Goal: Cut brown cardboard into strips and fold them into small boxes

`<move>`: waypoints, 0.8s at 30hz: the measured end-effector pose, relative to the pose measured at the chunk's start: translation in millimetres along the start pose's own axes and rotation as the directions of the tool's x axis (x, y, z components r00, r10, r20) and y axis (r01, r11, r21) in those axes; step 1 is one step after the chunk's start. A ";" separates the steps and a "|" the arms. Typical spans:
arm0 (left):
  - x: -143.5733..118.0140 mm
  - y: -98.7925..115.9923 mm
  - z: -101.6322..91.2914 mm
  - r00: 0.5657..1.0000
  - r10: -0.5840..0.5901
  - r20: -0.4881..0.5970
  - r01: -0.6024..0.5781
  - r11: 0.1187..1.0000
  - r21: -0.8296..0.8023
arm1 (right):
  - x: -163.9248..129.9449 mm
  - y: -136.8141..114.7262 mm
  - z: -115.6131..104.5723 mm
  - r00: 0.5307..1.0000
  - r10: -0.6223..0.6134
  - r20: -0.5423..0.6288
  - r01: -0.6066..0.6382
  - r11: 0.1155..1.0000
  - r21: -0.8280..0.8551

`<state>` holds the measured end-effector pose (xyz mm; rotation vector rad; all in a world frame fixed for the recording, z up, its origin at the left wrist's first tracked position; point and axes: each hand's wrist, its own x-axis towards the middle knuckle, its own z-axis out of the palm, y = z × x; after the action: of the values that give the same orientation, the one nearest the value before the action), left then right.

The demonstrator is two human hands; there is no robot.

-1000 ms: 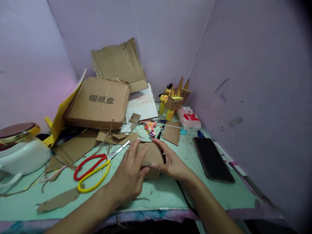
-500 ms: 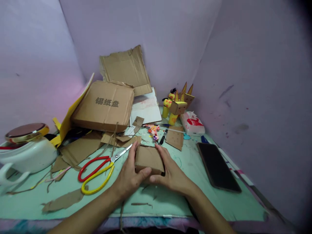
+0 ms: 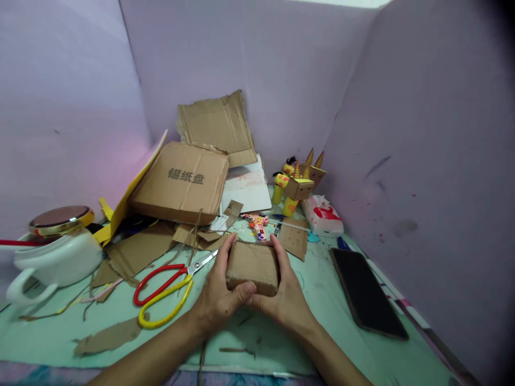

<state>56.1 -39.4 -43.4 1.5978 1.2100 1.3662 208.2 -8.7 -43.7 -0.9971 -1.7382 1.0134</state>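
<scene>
Cupping a small cardboard box (image 3: 252,266) at lower centre of the frame, left hand (image 3: 217,295) and right hand (image 3: 284,297), each grip clamped on its sides, thumbs meeting below. Held just above the green bench (image 3: 350,343), red-and-yellow scissors (image 3: 164,292) lying just left.

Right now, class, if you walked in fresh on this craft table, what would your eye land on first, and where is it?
First, the small cardboard box at the centre, clasped between the left hand and the right hand. Next, the red-and-yellow scissors lying open on the green mat just left of the hands. Farther back, by the wall, stand little cardboard figures with pointed horns.
</scene>
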 end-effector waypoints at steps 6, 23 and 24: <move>21.4 16.7 1.2 0.987 0.098 -0.125 -0.098 0.995 0.003 | 17.0 -10.2 3.3 0.991 -0.090 -0.095 0.105 0.981 0.165; 28.3 13.1 3.6 1.000 -0.016 0.002 0.016 0.987 -0.162 | 18.8 0.3 -6.3 0.991 -0.025 0.133 -0.053 0.831 0.553; 28.7 12.1 2.9 1.000 -0.007 0.004 0.007 0.990 -0.139 | 18.7 1.4 -5.8 0.991 -0.033 0.127 -0.046 0.818 0.573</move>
<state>61.7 -16.0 -23.5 1.4969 1.0925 1.4103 208.3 10.1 -38.1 -0.5495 -1.3825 1.5216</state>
